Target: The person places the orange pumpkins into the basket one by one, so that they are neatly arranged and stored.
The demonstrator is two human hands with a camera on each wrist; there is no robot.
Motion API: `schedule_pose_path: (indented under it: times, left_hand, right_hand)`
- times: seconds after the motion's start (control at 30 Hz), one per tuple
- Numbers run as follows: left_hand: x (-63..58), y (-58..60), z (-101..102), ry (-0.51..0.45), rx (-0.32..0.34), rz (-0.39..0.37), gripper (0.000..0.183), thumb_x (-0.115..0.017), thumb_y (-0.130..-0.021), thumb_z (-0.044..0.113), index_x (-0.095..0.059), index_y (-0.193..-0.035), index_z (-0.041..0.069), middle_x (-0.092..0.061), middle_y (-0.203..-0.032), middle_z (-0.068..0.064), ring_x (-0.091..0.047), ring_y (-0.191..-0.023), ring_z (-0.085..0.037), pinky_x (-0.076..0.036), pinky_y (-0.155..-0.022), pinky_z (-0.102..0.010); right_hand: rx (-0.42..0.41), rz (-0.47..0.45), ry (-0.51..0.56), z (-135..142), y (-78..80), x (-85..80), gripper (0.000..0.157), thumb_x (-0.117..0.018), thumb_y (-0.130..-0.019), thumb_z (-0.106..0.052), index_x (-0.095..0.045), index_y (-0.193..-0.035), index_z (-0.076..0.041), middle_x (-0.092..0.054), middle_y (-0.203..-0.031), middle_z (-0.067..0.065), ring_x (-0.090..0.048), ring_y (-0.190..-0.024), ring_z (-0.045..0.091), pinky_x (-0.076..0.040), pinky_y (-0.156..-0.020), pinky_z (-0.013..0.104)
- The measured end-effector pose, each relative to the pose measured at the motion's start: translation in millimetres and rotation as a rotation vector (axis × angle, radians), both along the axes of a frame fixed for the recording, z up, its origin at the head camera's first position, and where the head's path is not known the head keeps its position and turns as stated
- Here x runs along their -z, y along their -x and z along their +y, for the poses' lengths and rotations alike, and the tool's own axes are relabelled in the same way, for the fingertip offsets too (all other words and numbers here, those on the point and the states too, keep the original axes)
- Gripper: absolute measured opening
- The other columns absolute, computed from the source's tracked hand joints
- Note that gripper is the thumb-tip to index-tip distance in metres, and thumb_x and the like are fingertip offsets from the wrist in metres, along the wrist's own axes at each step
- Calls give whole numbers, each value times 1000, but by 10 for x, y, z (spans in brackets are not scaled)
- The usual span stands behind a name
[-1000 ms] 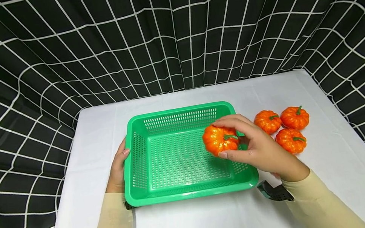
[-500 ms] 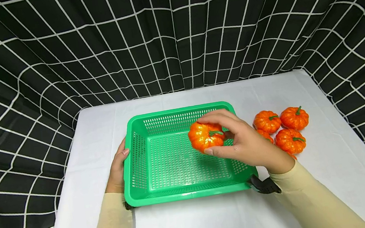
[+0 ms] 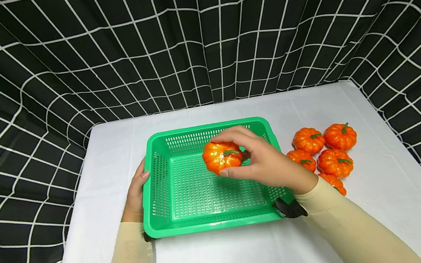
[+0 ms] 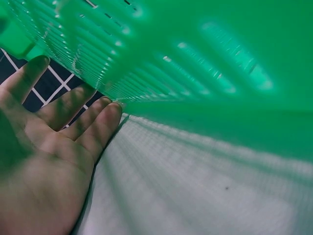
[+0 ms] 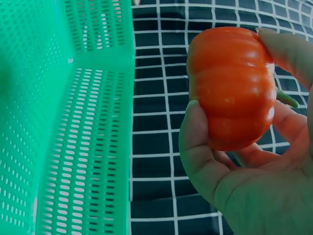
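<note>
In the head view my right hand [image 3: 259, 160] holds a small orange pumpkin [image 3: 219, 159] with a green stem above the green plastic basket [image 3: 218, 225]. Thumb and fingers pinch it from opposite sides, as the right wrist view also shows, with the pumpkin [image 5: 232, 88] above the level of the basket wall [image 5: 83, 142]. At the basket's left side, my left hand [image 3: 136, 195] has its thumb at the rim. Seen from the left wrist, that hand [image 4: 58, 142] has fairly straight fingers whose tips touch the outer wall [image 4: 161, 78].
Several more orange pumpkins [image 3: 335, 163] lie grouped on the white tablecloth [image 3: 394, 179] right of the basket; the right forearm partly covers one [image 3: 333, 183]. A black curtain with a white grid [image 3: 203, 40] surrounds the table's back and sides.
My right hand has moved left with the pumpkin, from the basket's right side towards its middle. More pumpkins on the table have come into sight behind the arm. The left hand has stayed still.
</note>
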State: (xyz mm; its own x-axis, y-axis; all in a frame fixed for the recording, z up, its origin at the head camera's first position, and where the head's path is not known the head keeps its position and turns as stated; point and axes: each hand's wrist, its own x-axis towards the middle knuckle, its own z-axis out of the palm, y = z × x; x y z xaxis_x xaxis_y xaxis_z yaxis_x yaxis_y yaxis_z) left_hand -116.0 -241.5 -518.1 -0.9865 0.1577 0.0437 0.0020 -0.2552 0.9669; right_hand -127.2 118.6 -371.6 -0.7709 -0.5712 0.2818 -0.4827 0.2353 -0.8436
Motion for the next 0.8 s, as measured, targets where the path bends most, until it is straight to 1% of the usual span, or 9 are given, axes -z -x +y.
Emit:
schedule_pose_path:
  times: [0.27,0.4,0.5,0.63,0.8]
  left_hand:
    - [1,-3,9,0,0,-13,72,-33,-103,19,-29,-175,20,-41,-168,-15,-56,-134,-34,-56,-102,-38]
    - [9,-1,13,8,1,-20,72,-33,-103,19,-30,-175,20,-41,-168,-15,-55,-135,-35,-55,-103,-38]
    - [18,2,1,15,5,-12,72,-33,-103,20,-29,-175,21,-41,-168,-17,-57,-132,-34,-57,-101,-38]
    - [15,8,-11,19,4,-3,72,-33,-103,21,-30,-175,22,-41,-167,-18,-58,-131,-33,-58,-100,-38]
    - [-10,-5,8,30,-13,-31,73,-36,-101,22,-33,-174,25,-42,-168,-11,-52,-137,-32,-54,-104,-38]
  right_hand:
    - [-48,-32,-20,-177,84,90,60,-90,-91,-14,-67,-146,-15,-55,-147,1,-54,-129,22,-62,-88,40]
    - [-60,-55,-18,-259,119,116,60,-90,-91,-12,-67,-146,-14,-55,-146,1,-54,-129,22,-63,-89,40]
    - [-68,-73,-9,-331,147,118,59,-90,-90,-12,-68,-145,-14,-55,-144,2,-55,-127,22,-63,-88,39]
    - [-69,-61,-3,-440,192,97,59,-89,-91,-12,-67,-145,-12,-55,-142,2,-56,-124,21,-62,-90,38]
    - [-73,-44,15,-580,238,83,59,-88,-92,-14,-66,-147,-11,-56,-141,2,-57,-123,19,-61,-92,37]
